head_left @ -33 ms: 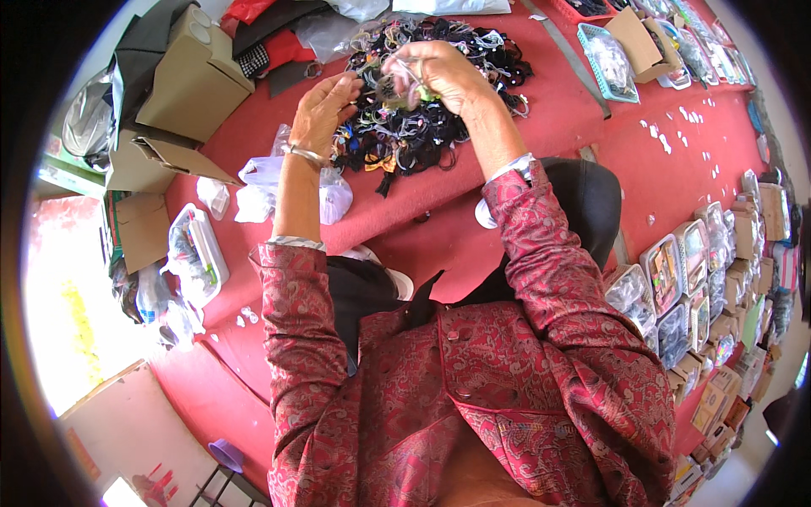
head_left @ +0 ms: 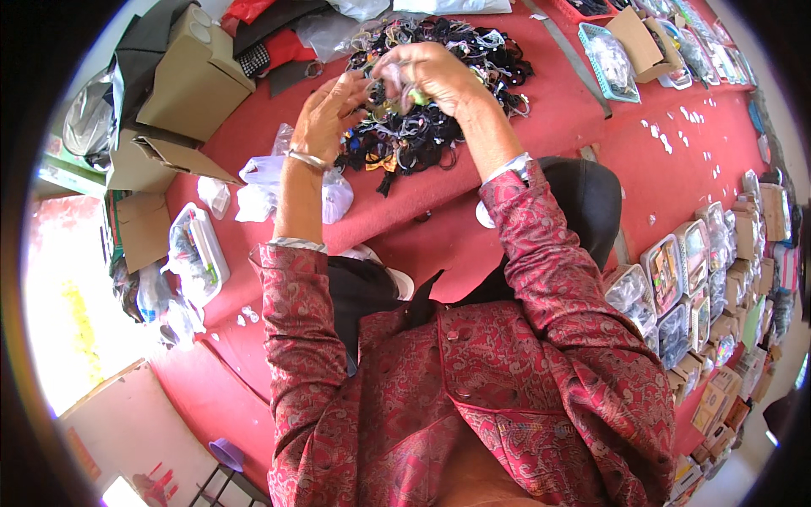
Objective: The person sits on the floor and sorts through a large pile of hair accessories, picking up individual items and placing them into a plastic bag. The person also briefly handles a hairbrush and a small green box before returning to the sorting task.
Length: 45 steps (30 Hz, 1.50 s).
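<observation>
Between both sets of fingers, head view: right hand (head_left: 435, 72) pinches a small green piece (head_left: 418, 96); left hand (head_left: 325, 114) fingers half-curled just beside it. Beneath the fingers, dark hair-tie heap (head_left: 439, 127) on red tabletop (head_left: 591, 127). No change discernible.

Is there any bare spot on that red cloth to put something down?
Yes: bare red cloth lies between the dark pile of hair ties and the blue basket. Crowded: the pile under the left hand and right hand, and the packaged goods at right.
</observation>
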Tool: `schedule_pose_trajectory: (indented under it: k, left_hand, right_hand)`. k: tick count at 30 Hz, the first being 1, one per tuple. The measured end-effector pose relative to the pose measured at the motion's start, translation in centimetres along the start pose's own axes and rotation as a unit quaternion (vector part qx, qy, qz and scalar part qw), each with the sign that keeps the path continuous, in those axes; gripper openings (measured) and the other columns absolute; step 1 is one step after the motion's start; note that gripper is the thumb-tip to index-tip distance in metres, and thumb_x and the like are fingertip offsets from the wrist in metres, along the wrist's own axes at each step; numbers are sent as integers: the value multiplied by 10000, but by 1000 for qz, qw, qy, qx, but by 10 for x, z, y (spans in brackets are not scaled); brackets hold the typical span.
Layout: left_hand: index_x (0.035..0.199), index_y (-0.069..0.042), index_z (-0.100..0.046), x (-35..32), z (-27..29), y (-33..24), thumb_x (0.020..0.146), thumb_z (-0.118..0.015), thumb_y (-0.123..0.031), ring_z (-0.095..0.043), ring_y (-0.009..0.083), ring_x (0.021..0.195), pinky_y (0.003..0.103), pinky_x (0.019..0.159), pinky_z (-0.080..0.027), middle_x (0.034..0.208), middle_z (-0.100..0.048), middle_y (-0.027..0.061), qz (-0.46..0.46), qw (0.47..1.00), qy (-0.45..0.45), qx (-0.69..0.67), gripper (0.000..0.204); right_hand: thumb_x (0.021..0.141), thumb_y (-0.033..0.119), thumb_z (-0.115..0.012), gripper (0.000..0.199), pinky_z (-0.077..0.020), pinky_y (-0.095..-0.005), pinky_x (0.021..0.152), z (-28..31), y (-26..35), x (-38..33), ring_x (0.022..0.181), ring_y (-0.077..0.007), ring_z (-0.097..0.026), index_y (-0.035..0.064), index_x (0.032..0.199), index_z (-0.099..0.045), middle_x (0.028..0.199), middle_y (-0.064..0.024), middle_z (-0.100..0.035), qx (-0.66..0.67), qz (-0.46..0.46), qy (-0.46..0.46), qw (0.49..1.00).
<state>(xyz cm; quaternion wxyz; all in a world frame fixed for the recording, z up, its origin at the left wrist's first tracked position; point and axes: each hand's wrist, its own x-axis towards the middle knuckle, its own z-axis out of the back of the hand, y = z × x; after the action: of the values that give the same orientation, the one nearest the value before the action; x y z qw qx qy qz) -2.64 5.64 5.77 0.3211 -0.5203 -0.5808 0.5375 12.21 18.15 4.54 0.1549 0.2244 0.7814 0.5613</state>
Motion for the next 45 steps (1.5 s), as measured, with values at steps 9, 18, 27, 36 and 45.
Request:
schedule_pose_trajectory:
  k: [9,18,27,36,45]
  left_hand:
    - [1017,-8,-540,-28,-3,7,871,-536,-237,-561,177,947,336,878,-438,989,-590,76,17,981,56,-183,271]
    - [1018,21,-539,-32,-6,6,872,-484,-122,-586,183,886,298,799,-484,992,-588,104,-13,996,-9,-87,211]
    - [962,34,-550,-28,18,15,874,-448,-127,-596,182,786,297,681,-511,894,-599,106,-19,983,-47,-174,209]
    - [987,-12,-566,-49,9,-13,844,-568,-181,-575,130,776,262,710,-477,904,-600,58,-28,994,20,-100,222]
    - [911,7,-573,-71,51,-34,895,-478,-194,-544,106,763,243,702,-445,867,-600,45,-90,993,-68,30,223]
  right_hand:
    - [648,148,-565,161,-478,-372,646,-40,-11,23,706,-326,-610,29,734,-629,732,-162,-628,-493,52,-157,854]
    - [627,199,-581,171,-475,-402,602,-51,-10,24,632,-348,-605,42,647,-647,634,-196,-599,-473,54,-135,869]
    - [708,260,-652,210,-369,-216,500,-52,23,-1,568,-64,-506,53,734,-627,629,18,-567,-228,-55,24,972]
    - [795,261,-615,235,-350,-199,430,-69,20,0,501,-51,-462,28,764,-618,616,2,-559,-243,3,1,970]
    - [806,270,-610,247,-372,-187,448,-104,16,11,509,-48,-479,23,806,-625,610,6,-552,-200,37,39,978]
